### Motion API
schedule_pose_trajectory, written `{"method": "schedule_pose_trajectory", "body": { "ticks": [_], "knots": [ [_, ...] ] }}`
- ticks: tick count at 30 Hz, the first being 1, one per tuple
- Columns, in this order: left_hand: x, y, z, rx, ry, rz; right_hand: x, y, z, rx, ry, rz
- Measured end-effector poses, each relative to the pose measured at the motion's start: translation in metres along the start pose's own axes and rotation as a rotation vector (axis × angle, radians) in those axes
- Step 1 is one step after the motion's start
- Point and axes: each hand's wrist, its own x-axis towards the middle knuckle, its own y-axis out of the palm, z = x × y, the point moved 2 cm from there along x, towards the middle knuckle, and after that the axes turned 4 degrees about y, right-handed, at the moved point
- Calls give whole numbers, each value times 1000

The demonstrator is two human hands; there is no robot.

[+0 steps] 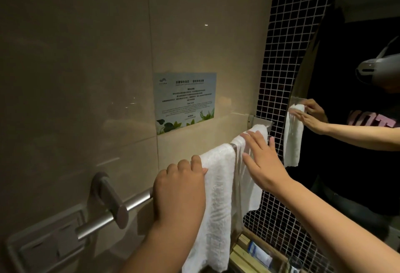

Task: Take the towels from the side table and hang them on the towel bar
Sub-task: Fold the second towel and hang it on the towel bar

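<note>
White nubby towels [218,197] on round metal bar [134,203], L hand [179,192] grip round bar, R hand [260,160] flat, released

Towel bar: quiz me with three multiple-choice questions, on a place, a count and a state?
1. The notice is: A) on the wall above the towel bar B) on the floor C) on the ceiling
2. How many towels on the bar? A) one B) two C) four
3. The fingers of the right hand are: A) fisted B) straight, on the far towel C) round a cup
Answers: A, stuck to the wall over the bar; B, two white ones hang side by side; B, they lie flat on it.
</note>
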Motion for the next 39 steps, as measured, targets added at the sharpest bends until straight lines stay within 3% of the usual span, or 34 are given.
{"method": "schedule_pose_trajectory", "body": {
  "ticks": [8, 14, 26, 33, 39],
  "knots": [
    [4, -23, -20, -2, -9, 65, -12, -12, 22, -23, -62, 21],
    [31, -18, -69, -11, 122, 66, -12, 1, 27, 104, -105, 77],
    [38, 10, -62, 6, 172, 56, -16, 15, 29, 202, -62, -107],
    [31, 6, -55, -41, 105, -30, -28, 20, 38, 277, -36, -179],
    [30, 4, -57, 0, 83, -29, -31, 11, 49, 222, -50, -55]
  ]
}}
